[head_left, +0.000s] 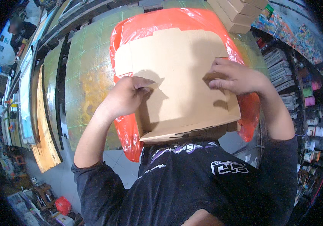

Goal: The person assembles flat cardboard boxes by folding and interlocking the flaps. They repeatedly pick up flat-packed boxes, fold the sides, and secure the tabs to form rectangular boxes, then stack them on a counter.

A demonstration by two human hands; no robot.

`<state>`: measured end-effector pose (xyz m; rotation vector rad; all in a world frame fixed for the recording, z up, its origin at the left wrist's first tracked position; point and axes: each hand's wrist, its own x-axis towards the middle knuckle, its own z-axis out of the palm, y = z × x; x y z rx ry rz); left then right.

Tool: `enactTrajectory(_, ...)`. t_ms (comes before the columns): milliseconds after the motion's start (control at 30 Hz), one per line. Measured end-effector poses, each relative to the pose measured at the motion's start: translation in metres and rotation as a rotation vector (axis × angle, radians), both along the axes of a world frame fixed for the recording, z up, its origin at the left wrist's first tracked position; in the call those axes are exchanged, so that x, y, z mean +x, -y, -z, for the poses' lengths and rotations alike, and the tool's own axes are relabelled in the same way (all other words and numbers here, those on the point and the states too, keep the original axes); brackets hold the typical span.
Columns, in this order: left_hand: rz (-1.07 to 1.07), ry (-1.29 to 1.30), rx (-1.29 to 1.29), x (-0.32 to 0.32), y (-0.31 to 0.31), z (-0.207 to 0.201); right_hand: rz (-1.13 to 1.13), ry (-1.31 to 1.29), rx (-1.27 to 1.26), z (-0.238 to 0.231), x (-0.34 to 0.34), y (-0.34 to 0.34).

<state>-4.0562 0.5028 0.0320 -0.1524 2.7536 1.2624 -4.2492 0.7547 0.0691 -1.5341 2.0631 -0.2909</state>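
In front of my chest lies a partly folded brown cardboard box (180,71), its near wall raised and its broad panel stretching away from me. My left hand (129,94) is closed at the box's left side, thumb and forefinger close together over the cardboard. On the right side, my right hand (232,77) has its fingers curled around the box's edge. Both hands hide parts of the side walls. Under the box spreads a red plastic sheet (161,20), with ends hanging down on both sides.
A worn greenish table (90,75) carries the plastic. Several cardboard boxes (236,15) are stacked at the far right. Crowded shelves (282,71) stand to the right. On the left are a long wooden board (44,132) and, farther off, another person (24,32).
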Motion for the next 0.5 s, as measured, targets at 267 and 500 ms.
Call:
enactTrajectory(267,-0.007,0.036,0.012,0.003,-0.002,0.0,0.191,-0.26,-0.34,0.039,-0.062,0.126)
enactTrajectory(500,-0.047,-0.006,-0.038,0.013,-0.008,-0.004,0.218,-0.135,-0.123,0.029,-0.043,0.149)
